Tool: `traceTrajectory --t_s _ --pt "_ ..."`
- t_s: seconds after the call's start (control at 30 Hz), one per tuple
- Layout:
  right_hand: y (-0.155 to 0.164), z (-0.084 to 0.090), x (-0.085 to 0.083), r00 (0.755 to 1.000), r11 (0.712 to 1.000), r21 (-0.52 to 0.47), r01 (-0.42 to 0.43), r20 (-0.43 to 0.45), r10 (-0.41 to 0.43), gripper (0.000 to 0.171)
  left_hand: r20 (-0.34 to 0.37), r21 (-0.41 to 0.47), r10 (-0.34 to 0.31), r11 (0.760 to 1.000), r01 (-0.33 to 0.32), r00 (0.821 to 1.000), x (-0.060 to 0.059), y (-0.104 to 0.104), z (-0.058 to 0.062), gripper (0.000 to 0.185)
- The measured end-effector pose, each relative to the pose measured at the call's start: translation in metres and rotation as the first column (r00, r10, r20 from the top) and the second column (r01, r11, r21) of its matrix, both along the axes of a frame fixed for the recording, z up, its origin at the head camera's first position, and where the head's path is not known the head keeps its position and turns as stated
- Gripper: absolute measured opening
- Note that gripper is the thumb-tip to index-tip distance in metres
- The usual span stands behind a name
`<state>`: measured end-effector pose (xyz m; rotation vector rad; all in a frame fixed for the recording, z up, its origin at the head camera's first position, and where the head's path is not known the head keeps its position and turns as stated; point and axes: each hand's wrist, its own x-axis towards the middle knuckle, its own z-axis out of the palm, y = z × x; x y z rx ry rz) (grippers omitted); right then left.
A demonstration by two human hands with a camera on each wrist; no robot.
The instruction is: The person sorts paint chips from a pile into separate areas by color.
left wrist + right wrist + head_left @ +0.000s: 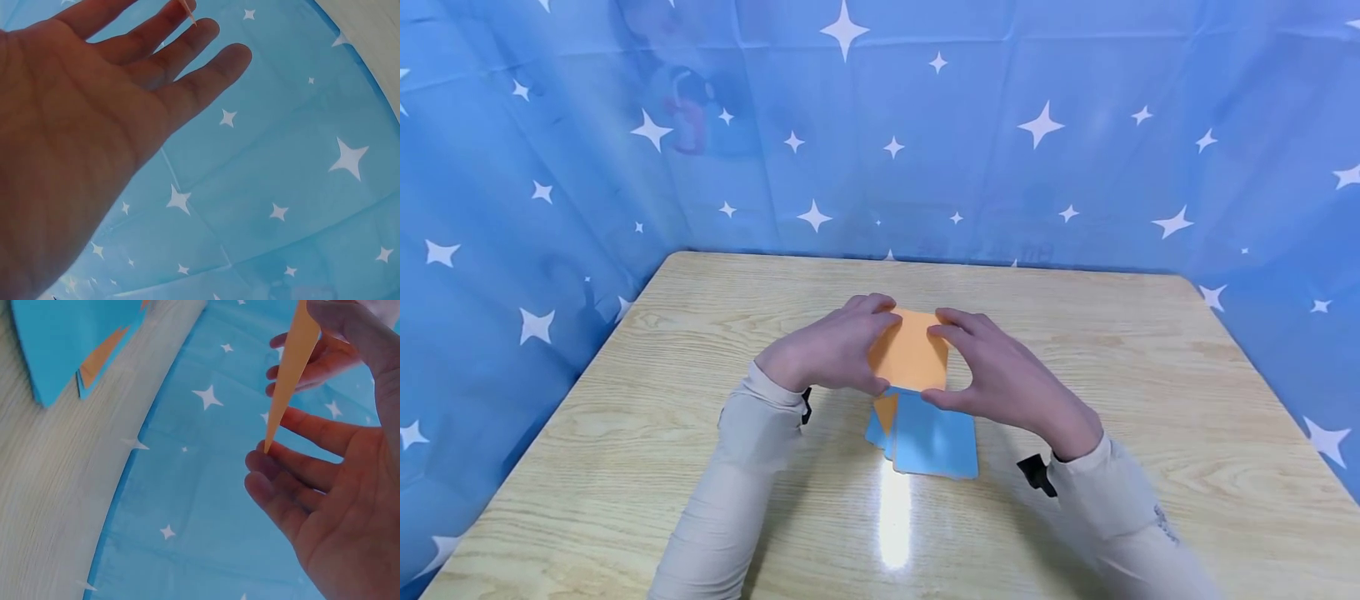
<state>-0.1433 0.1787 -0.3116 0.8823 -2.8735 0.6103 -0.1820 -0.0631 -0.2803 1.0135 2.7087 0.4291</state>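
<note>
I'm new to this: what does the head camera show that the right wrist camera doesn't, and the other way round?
Only the head view shows the black piece by the right sleeve, the bright glare on the table, and the orange square broad face on.

Only the right wrist view shows the right palm and that square nearly edge-on.

Both show the orange square, the left hand, the right hand, blue squares on the table and the starry blue curtain.
</note>
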Motion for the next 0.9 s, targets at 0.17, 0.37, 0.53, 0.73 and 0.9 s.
traceTrajectory --t_s 0.17,0.37,0.53,0.73,0.9 --pt "-0.010 -0.002 -0.009 1.000 1.000 -0.018 -0.025 -0.001 0.025 0.075 0.016 0.005 0.027 1.000 -0.027 1.000 -0.003 -0.010 -0.002 0.077" --pt "-0.029 0.000 -0.024 0.998 0.998 -0.005 -0.061 -0.001 0.061 0.073 0.009 0.019 0.060 0.998 -0.060 0.998 -0.011 -0.028 -0.002 0.077" --pt "-0.054 0.002 -0.038 0.996 0.996 0.027 -0.079 0.036 0.078 0.071 -0.018 -0.008 0.093 0.996 -0.093 0.996 -0.014 -0.050 0.001 0.077" --pt "-0.087 -0.003 -0.051 0.994 0.989 0.103 -0.107 0.049 0.102 0.071 -0.016 -0.034 0.126 0.991 -0.126 0.992 -0.017 -0.076 -0.007 0.075" --pt "-0.108 -0.015 -0.055 0.991 0.984 0.133 -0.119 0.082 0.109 0.070 0.028 -0.048 0.162 0.986 -0.160 0.986 -0.017 -0.090 -0.021 0.076"
